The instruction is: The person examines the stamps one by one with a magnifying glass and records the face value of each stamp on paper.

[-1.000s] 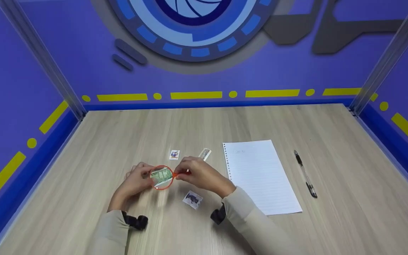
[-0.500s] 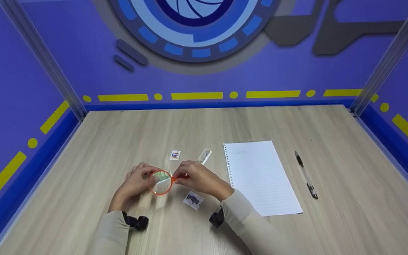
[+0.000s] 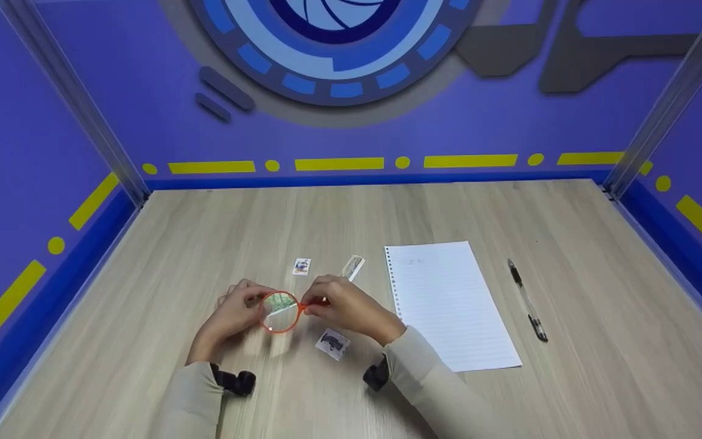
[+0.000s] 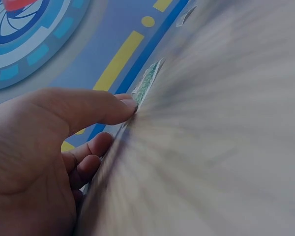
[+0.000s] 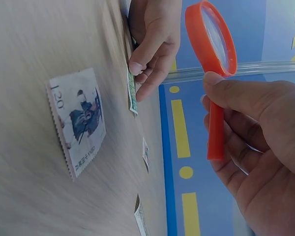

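My left hand (image 3: 232, 314) pinches the near end of a green stamp (image 4: 148, 82) between thumb and finger, low over the table. In my right hand (image 3: 351, 308) is an orange magnifying glass (image 5: 200, 39), gripped by its handle with the thumb near the ring. Its lens (image 3: 280, 313) overlaps the green stamp in the head view, with green showing in the upper part. A stamp with a dark figure, marked 1.20 (image 5: 81, 120), lies on the table just below the right hand. Farther back lies a small colourful stamp (image 3: 301, 266).
Behind the right hand a longer pale stamp (image 3: 354, 266) is partly hidden. To the right lies a lined sheet of paper (image 3: 454, 305) with faint writing at its top, then a black pen (image 3: 528, 300). Blue printed panels enclose the wooden table (image 3: 595, 274).
The magnifying glass has shifted slightly toward the body, then a little back to the right. Less green shows through its lens than a second ago. The left hand stays in place.
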`<state>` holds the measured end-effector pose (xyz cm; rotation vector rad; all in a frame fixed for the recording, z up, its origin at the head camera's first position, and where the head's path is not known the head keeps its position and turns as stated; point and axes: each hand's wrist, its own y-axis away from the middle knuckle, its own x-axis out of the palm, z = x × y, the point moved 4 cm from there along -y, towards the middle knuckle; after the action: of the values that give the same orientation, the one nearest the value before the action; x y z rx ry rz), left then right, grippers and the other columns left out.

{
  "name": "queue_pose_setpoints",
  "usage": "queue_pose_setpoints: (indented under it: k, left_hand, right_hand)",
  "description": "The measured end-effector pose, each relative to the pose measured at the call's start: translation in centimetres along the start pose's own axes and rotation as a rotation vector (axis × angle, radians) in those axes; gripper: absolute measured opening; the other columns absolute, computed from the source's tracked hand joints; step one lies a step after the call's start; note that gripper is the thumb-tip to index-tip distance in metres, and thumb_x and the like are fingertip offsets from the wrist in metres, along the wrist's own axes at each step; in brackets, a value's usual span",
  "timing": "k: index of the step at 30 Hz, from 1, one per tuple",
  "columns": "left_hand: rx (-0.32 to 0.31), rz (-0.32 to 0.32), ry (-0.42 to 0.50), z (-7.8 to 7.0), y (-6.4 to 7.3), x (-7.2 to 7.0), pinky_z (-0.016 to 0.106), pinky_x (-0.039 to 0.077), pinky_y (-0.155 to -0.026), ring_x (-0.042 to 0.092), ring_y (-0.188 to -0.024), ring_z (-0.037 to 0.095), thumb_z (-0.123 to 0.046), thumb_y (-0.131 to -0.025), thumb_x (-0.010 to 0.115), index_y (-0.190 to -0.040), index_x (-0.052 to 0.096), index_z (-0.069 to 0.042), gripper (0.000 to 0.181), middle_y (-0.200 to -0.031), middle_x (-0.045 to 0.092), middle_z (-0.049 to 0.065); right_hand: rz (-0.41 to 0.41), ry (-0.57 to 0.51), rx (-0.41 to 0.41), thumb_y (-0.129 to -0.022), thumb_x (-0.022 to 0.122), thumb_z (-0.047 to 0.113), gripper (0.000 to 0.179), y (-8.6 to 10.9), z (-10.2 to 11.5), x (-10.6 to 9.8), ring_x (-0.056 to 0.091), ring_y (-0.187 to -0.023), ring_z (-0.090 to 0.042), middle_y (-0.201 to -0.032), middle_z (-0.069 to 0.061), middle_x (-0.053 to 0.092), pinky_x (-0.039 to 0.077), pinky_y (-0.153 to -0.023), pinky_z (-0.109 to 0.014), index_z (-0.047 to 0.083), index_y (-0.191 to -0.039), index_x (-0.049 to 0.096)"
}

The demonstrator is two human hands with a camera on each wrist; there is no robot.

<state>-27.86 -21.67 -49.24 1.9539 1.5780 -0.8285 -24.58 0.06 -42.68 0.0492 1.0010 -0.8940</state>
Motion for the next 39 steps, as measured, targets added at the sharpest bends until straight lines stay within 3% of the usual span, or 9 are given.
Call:
queue_pose_setpoints:
  k: [14,20,28,39]
  left_hand:
    - [-0.002,0.002,0.032,0.1,0.0,-0.2,0.05,0.02,-0.099,0.044,-0.108,0.023,-0.022,-0.085,0.07,-0.108,0.072,-0.014,0.025,-0.109,0.056,0.003]
    - [-0.007,0.0,0.014,0.0,0.2,-0.1,0.047,0.024,-0.097,0.044,-0.108,0.022,-0.017,-0.085,0.067,-0.107,0.072,-0.024,0.024,-0.11,0.056,0.0]
    - [-0.008,-0.002,0.024,0.1,0.2,0.0,0.045,0.024,-0.095,0.043,-0.105,0.02,-0.016,-0.084,0.067,-0.108,0.072,-0.024,0.026,-0.108,0.056,-0.001]
    - [-0.019,0.009,0.034,0.1,0.3,0.0,0.047,0.025,-0.096,0.044,-0.107,0.023,-0.015,-0.085,0.065,-0.11,0.071,-0.022,0.027,-0.111,0.055,0.001]
  right_hand:
    - [-0.031,-0.03,0.052,-0.088,0.068,0.009,0.012,0.5,-0.6,-1.8,0.063,-0.088,-0.014,-0.094,-0.006,0.07,0.054,-0.077,-0.022,0.004,-0.098,0.073]
    - [-0.104,-0.008,0.049,-0.086,0.07,0.009,0.011,1.4,-1.5,-3.3,0.064,-0.085,-0.015,-0.091,-0.006,0.07,0.055,-0.073,-0.022,0.004,-0.096,0.073]
    - [-0.216,-0.031,0.063,-0.084,0.072,0.009,0.009,3.4,-3.2,-6.4,0.064,-0.079,-0.015,-0.086,-0.006,0.069,0.054,-0.067,-0.022,0.005,-0.092,0.074]
    - [-0.3,0.016,0.186,-0.083,0.072,0.007,0.01,7.0,-6.1,-10.9,0.063,-0.074,-0.014,-0.087,-0.006,0.07,0.055,-0.064,-0.021,0.004,-0.093,0.074]
